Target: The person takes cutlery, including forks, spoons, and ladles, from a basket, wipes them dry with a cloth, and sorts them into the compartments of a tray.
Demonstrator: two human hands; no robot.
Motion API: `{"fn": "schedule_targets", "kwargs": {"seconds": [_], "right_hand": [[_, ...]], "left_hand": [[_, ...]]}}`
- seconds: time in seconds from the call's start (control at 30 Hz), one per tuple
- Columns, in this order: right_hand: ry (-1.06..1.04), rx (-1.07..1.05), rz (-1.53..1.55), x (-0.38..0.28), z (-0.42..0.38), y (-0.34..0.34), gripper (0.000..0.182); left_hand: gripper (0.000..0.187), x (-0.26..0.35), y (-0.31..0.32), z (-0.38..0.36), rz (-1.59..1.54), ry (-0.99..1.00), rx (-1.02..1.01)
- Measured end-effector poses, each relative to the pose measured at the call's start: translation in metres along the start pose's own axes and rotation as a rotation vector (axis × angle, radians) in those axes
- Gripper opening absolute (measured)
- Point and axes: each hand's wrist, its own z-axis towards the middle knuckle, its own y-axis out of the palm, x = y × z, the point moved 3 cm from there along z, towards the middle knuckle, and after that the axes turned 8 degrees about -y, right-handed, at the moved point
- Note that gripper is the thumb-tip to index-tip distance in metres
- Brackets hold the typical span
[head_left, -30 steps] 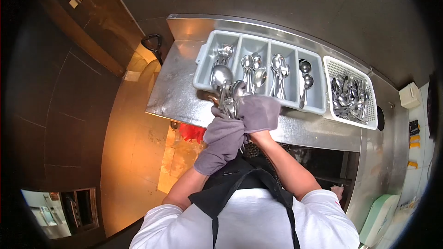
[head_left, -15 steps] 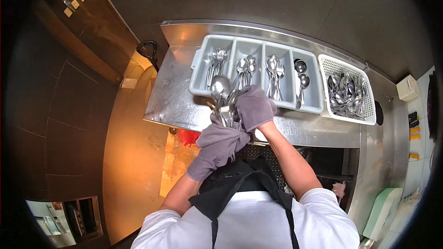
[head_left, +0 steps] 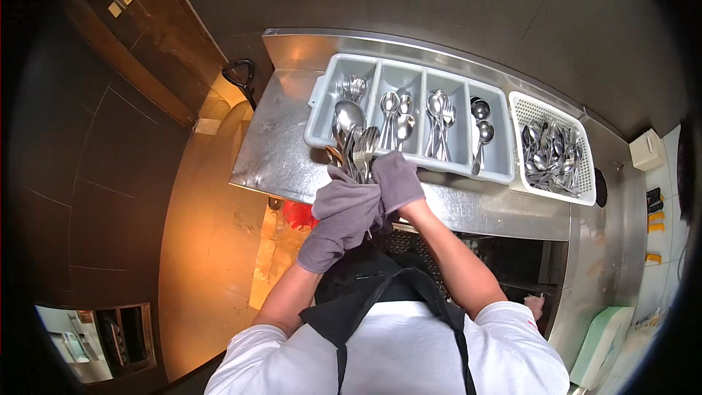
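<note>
My left hand (head_left: pixel 338 221), covered by a grey-purple cloth or glove, is closed round a bunch of cutlery (head_left: pixel 354 152) with forks and a large spoon pointing up. My right hand (head_left: pixel 399 184), covered the same way, is against the bunch's right side; its fingers are hidden, and what it grips cannot be made out. Just beyond stands a grey divided tray (head_left: pixel 407 156). Its compartments hold forks (head_left: pixel 355 86), spoons (head_left: pixel 390 104), mixed spoons and a fork (head_left: pixel 437 104), and ladles (head_left: pixel 484 132).
A white perforated basket (head_left: pixel 521 104) full of cutlery stands right of the tray on the steel counter (head_left: pixel 278 132). A black handle (head_left: pixel 240 77) rises by the counter's left end. A white box (head_left: pixel 648 150) and a green-white container (head_left: pixel 601 347) are at the right.
My right hand has moved down and slightly toward my left hand. The bunch's forks now show more clearly, and a spoon sits lower in the second compartment.
</note>
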Motion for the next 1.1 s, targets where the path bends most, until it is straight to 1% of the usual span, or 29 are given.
{"fn": "schedule_targets", "kwargs": {"seconds": [0.03,0.07,0.1,0.17,0.2,0.23,0.3,0.37,0.47,0.5,0.6,0.63,0.7,0.77,0.8,0.87,0.9,1.0,1.03,1.1], "right_hand": [[-0.049,0.077,0.071,0.011,0.0,-0.007,0.022],[0.057,-0.006,0.413,0.023,-0.002,-0.009,0.023],[0.202,-0.057,0.733,0.036,-0.003,-0.031,0.025],[0.258,-0.054,0.908,0.044,-0.006,-0.02,0.029],[0.281,-0.059,0.995,0.046,-0.009,-0.016,0.031],[0.102,-0.039,0.583,0.044,-0.012,-0.067,0.025],[-0.188,0.045,0.389,0.042,-0.005,-0.087,0.022],[-0.232,0.129,0.136,0.036,-0.005,-0.106,0.024],[-0.113,0.202,0.126,0.037,-0.006,-0.086,0.027],[-0.096,0.12,0.011,0.036,-0.002,-0.077,0.033],[-0.139,0.292,0.278,0.039,-0.022,-0.08,0.035],[-0.081,0.259,0.212,0.037,-0.026,-0.082,0.032],[0.362,0.108,0.513,0.032,-0.024,-0.076,0.028],[0.345,0.179,0.447,0.032,-0.036,-0.056,0.026],[0.338,0.215,0.413,0.032,-0.042,-0.045,0.025],[0.189,0.482,0.425,0.036,-0.051,-0.05,0.026],[0.151,0.585,0.389,0.038,-0.051,-0.06,0.028],[0.17,-0.089,-0.351,0.029,-0.038,-0.071,0.026],[0.076,-0.135,0.038,0.03,-0.035,-0.09,0.023],[0.031,-0.004,0.192,0.038,-0.036,-0.093,0.022]], "left_hand": [[0.03,0.017,-0.011,0.001,-0.036,-0.065,-0.041],[0.031,0.026,-0.017,0.001,-0.071,-0.129,-0.086],[0.031,0.026,-0.017,-0.001,-0.065,-0.088,-0.052],[0.031,0.018,-0.012,-0.006,-0.058,-0.001,0.027],[0.031,0.012,-0.007,-0.013,0.0,-0.022,-0.04],[0.031,0.004,-0.005,-0.022,0.056,-0.048,-0.106],[0.031,0.009,-0.007,-0.025,0.032,-0.074,-0.193],[0.032,0.02,-0.017,-0.017,-0.121,-0.064,-0.237],[0.033,0.036,-0.019,-0.011,0.031,0.034,-0.246],[0.031,0.039,-0.018,-0.007,0.068,0.038,-0.252],[0.027,0.037,-0.008,-0.002,0.117,-0.047,-0.273],[0.026,0.033,-0.004,-0.003,0.093,-0.073,-0.27],[0.025,0.014,0.014,-0.018,0.002,-0.103,-0.26],[0.025,-0.008,0.036,-0.039,-0.12,-0.112,-0.241],[0.022,-0.001,0.035,-0.04,-0.035,-0.138,-0.278],[0.015,0.019,0.029,-0.04,0.137,-0.19,-0.345],[0.016,0.024,0.025,-0.04,0.151,-0.184,-0.344],[0.018,0.027,0.019,-0.04,0.111,-0.121,-0.285],[0.019,0.025,0.02,-0.041,0.086,-0.096,-0.256],[0.02,0.023,0.021,-0.043,0.053,-0.056,-0.214]]}}
